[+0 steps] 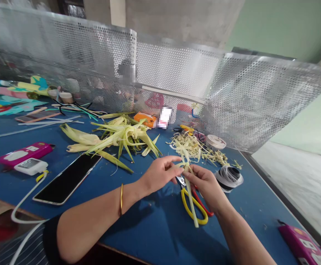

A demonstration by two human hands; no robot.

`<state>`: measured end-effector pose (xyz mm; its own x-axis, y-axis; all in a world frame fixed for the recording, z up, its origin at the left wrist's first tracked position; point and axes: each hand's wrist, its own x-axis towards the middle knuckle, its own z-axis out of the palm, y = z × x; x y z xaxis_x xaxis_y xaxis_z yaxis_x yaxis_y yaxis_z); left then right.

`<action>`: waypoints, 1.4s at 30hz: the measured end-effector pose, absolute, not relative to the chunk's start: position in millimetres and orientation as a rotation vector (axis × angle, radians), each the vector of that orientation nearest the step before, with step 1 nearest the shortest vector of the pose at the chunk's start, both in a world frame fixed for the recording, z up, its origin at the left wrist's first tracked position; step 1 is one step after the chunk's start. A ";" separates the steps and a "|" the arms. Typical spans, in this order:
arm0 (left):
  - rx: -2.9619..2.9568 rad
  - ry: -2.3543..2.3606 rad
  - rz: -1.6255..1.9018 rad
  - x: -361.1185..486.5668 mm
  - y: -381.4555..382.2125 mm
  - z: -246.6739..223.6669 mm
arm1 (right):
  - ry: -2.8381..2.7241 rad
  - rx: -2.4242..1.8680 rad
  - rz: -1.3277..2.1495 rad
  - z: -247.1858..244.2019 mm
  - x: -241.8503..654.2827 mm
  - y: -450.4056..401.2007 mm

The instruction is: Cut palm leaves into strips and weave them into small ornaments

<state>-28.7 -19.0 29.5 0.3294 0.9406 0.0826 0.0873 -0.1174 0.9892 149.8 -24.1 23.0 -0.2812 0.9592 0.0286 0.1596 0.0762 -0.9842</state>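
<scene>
Both my hands meet over the front of the blue table. My left hand [164,168], with a gold bangle on its wrist, pinches the upper part of a pale green corn husk strip [191,200] where several strips cross. My right hand [204,180] pinches the same piece just below, from the right. One long end of the strip hangs down toward me, and loose ends stick up above my fingers. Beneath it lie scissors [196,209] with one yellow and one red handle, their blades partly hidden by my hands.
A heap of corn husks [121,136] lies beyond my left hand, trimmed scraps [190,145] beyond my right. A thread spool [229,178] and a tape roll [215,141] stand right. A phone [69,178] and a magenta device [24,152] lie left. Perforated metal sheeting [174,66] closes the back.
</scene>
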 end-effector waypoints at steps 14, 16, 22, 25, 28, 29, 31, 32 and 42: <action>1.132 0.955 0.810 -28.2 -13.8 24.9 | -1.684 -1.236 1.313 25.1 149.7 -27.7; 1.141 0.979 0.823 -28.8 -13.9 25.2 | -1.710 -1.232 1.327 25.8 149.5 -28.1; 0.986 0.951 0.829 -33.1 -9.2 25.5 | -1.868 -1.323 0.998 26.4 158.7 -23.2; 0.937 0.940 0.786 -34.8 -7.7 26.1 | -1.981 -1.340 0.718 25.7 162.6 -22.0; 0.967 0.937 0.783 -34.2 -9.5 26.5 | -2.061 -1.321 0.554 24.1 163.1 -23.3; 0.980 0.946 0.786 -33.6 -10.5 26.6 | -2.078 -1.317 0.495 23.5 163.0 -23.7; 0.998 0.968 0.786 -32.3 -12.3 26.8 | -2.081 -1.332 0.379 22.5 163.0 -23.9; 1.009 0.976 0.783 -31.9 -12.9 26.9 | -2.072 -1.348 0.338 22.2 163.3 -23.5; 1.295 0.973 0.555 -15.5 -31.7 26.9 | -1.887 -1.253 0.787 20.7 150.8 -23.0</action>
